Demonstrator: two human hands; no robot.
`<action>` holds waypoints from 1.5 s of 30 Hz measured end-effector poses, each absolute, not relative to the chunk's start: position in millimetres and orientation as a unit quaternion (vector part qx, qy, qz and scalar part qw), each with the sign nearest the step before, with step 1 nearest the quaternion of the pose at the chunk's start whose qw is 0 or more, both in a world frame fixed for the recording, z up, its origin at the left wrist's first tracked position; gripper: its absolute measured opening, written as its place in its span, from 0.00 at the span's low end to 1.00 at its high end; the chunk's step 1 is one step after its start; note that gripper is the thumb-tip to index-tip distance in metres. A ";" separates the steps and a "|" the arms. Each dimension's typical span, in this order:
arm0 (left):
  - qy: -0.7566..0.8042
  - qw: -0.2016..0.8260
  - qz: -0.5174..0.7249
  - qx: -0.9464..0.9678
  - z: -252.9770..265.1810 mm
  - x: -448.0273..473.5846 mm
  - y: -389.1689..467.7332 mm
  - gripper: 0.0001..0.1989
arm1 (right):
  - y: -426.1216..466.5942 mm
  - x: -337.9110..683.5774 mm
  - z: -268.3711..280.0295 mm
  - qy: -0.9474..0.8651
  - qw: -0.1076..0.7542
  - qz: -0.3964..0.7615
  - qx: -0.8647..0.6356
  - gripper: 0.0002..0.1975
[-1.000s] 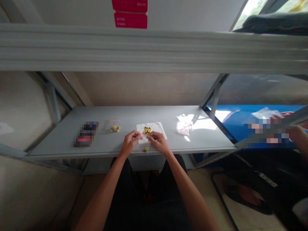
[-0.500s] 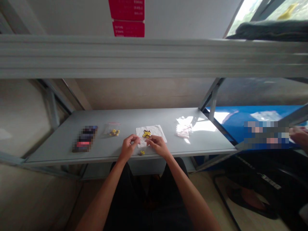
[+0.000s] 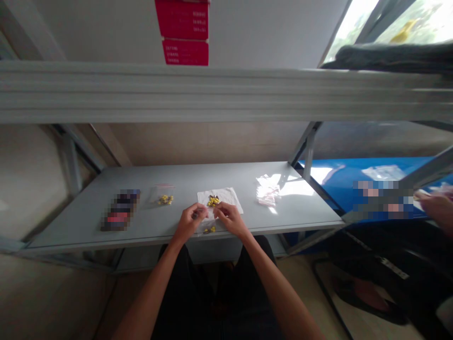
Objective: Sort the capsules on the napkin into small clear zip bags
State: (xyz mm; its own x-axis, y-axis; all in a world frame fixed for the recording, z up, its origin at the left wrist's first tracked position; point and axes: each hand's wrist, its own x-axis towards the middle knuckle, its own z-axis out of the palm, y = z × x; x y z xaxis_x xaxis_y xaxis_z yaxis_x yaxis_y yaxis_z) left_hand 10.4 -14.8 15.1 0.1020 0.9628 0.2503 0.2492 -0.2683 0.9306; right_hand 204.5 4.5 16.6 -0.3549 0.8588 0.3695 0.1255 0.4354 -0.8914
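Both hands stand close together, with fingers bent: the left hand and the right hand pinch the top of one small clear bag between them, near the front edge of the grey table. In the bottom of this bag lie a few small yellow pieces with darker parts; their exact number I cannot tell. Just behind the fingers, one white, slightly wrinkled sheet carries a small heap of similar rounded pieces, too many and too tiny for counting. To the left lies one transparent bag with a reddish top strip, containing another small group of yellow pieces. On the right, several flat, shiny plastic bags overlap, so their count is not clear. Above, two red cardboard boxes are stacked on the upper shelf.
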 end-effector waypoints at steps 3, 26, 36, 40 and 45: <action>0.475 0.383 0.457 0.647 13.4 10.8 -13.2 0.14 | 4.3 205.5 15.1 -0.732 0.435 0.389 -0.352 0.16; 0.512 0.359 0.530 0.573 39.4 -34.1 15.7 0.19 | 9.2 200.8 10.5 -0.627 0.544 0.394 -0.395 0.17; 0.713 0.165 0.318 0.602 53.8 -145.3 82.6 0.17 | 14.3 200.1 1.4 -0.634 0.505 0.399 -0.429 0.18; 0.764 0.023 0.242 0.597 48.9 -146.2 82.4 0.20 | 14.6 200.0 0.2 -0.632 0.502 0.391 -0.442 0.17; 0.690 -0.137 0.319 0.635 46.2 -84.2 47.5 0.20 | 9.1 196.6 0.7 -0.625 0.518 0.362 -0.457 0.17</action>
